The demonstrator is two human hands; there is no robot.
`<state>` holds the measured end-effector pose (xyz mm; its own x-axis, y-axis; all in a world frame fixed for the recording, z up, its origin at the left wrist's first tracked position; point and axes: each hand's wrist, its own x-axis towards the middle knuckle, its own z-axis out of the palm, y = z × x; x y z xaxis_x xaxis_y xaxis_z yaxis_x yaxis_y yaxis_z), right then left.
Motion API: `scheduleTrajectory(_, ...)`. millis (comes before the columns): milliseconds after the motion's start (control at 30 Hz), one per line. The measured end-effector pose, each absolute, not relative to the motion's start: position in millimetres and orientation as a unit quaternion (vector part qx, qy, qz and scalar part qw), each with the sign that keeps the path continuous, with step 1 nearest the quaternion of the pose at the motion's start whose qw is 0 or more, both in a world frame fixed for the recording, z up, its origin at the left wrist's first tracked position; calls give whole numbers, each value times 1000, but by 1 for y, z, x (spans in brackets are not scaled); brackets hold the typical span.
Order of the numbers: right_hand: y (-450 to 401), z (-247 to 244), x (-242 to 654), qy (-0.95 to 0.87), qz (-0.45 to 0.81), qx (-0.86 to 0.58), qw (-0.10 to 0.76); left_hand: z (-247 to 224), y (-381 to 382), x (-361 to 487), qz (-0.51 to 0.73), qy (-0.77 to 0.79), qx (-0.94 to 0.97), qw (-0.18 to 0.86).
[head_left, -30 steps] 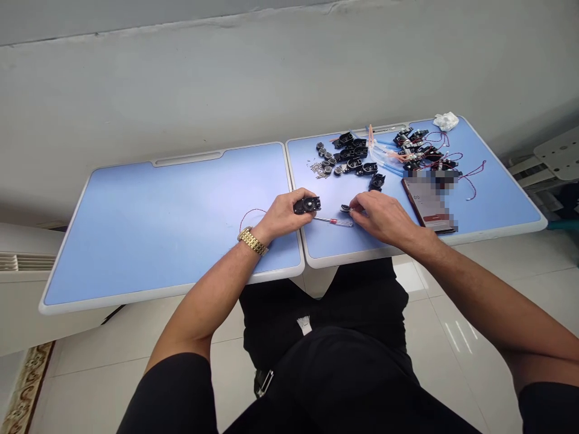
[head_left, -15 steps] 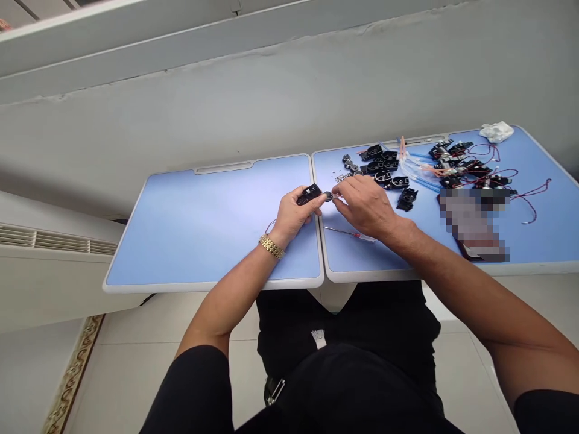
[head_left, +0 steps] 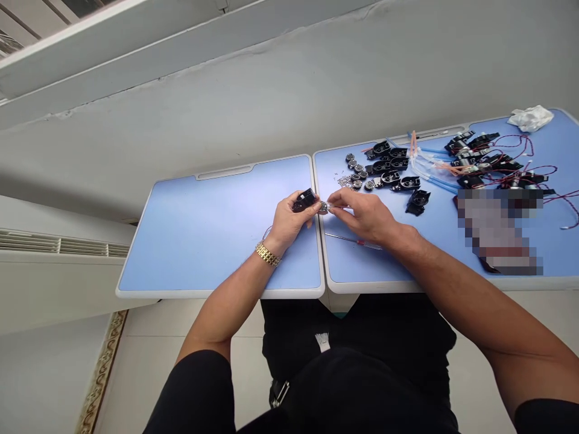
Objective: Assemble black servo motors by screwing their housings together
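My left hand (head_left: 288,218) is closed round a black plastic housing (head_left: 305,200), above the seam between two blue tabletops. A small round metallic part (head_left: 322,207) sits at the right end of the housing, by my left thumb. My right hand (head_left: 362,211) reaches in from the right, its thumb and forefinger pinched together at that round part. What lies between those fingertips is too small to name. Below my right hand a thin screwdriver (head_left: 360,242) with a red and clear handle lies on the right tabletop.
Small screws (head_left: 345,181) and several round parts (head_left: 351,158) lie beyond my right hand. Farther right are black housings (head_left: 398,163), blue and orange tubes (head_left: 432,172), and motor units (head_left: 486,163) with red wires. A blurred flat object (head_left: 495,232) and crumpled tissue (head_left: 531,118) lie at the right.
The view has shifted, so the parts on the right table appear farther right. My right hand has dropped slightly in the picture, with its fingers still at the round part.
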<state>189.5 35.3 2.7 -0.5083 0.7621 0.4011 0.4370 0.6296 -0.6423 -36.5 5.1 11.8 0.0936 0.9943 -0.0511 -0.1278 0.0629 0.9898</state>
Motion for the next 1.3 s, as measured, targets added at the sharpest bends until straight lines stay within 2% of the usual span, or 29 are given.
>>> scheduleTrajectory(100, 34, 7, 193, -804, 326, -363, 338, 13, 6, -40, 477, 456, 499, 562)
scheduleTrajectory(500, 35, 24, 199, -764, 471, -325, 297, 26, 6, -48, 405, 457, 537, 582)
scheduleTrajectory(1000, 33, 19, 202, -812, 401, -287, 311, 27, 11, -61, 325, 417, 545, 650)
scheduleTrajectory(1300, 27, 12, 197, -819, 254, -328, 397, 29, 7, -51, 398, 416, 477, 665)
